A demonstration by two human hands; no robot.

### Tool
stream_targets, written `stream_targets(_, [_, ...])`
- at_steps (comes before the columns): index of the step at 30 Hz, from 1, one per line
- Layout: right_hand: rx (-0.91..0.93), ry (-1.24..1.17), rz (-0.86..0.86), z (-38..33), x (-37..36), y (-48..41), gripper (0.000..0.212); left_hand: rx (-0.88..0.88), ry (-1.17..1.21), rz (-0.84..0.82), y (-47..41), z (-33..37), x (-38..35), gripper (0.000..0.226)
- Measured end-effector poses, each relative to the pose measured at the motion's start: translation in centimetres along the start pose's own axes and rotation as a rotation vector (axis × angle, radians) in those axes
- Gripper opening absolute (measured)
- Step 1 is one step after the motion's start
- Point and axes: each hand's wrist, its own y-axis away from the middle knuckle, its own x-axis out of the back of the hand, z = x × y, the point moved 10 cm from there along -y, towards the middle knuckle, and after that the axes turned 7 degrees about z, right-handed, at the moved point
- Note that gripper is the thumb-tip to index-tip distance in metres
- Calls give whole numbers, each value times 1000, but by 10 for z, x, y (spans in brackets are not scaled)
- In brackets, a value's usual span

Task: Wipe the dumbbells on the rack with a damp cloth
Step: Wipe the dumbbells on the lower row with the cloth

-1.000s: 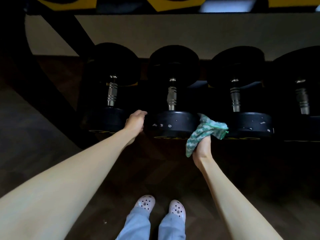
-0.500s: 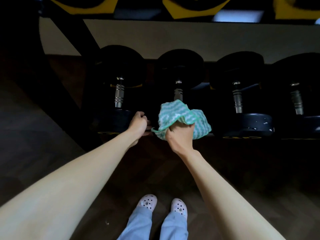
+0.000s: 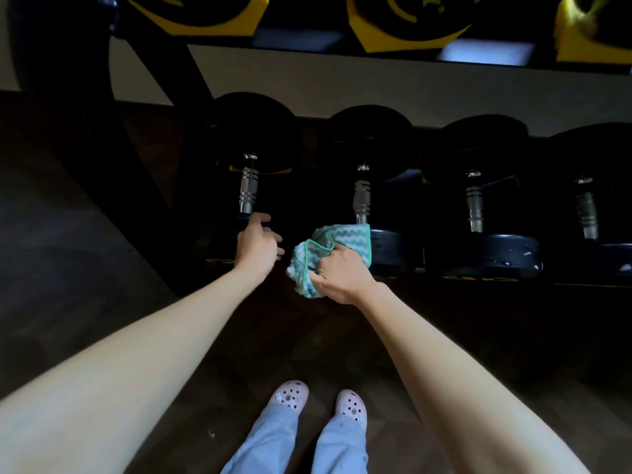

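Head view: lower rack tier
Right hand (image 3: 342, 273): closed around green-and-white zigzag cloth (image 3: 328, 246), pressed on second black round-headed dumbbell (image 3: 390, 249)
Left hand (image 3: 256, 246): fingers loosely curled, nothing gripped

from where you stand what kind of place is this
Most likely a gym's free-weights area: a row of black dumbbells sits on a dark rack with yellow cradles on the tier above, over dark wood flooring.

— How are the arms?
— Both stretched forward and down. The left hand (image 3: 257, 243) is loosely curled, fingers parted.
— The right hand (image 3: 342, 270)?
— Just right of it, fist clenched, knuckles up.
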Motion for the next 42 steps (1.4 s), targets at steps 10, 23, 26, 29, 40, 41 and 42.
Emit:
stream_targets(10, [-124, -75, -306, 23, -27, 73, 51, 5, 8, -4, 19, 9, -8, 30])
stream_targets(23, [-623, -91, -74, 109, 25, 143, 22, -169, -278, -829, 132, 43, -120, 51])
stream_targets(26, [-586, -191, -11, 121, 47, 156, 23, -217, -391, -971, 157, 50, -144, 62])
stream_targets(29, [-586, -374, 9, 132, 63, 176, 24, -491, -604, -965, 172, 66, -164, 31])
stream_targets(40, [-910, -816, 13, 232, 88, 292, 42, -999, -677, -667, 229, 144, -219, 20])
stream_targets(41, [-934, -801, 27, 245, 89, 300, 38, -1026, -681, -677, 237, 148, -226, 17])
stream_targets(42, [-975, -750, 49, 259, 89, 307, 33, -1041, -695, -701, 243, 149, -233, 18])
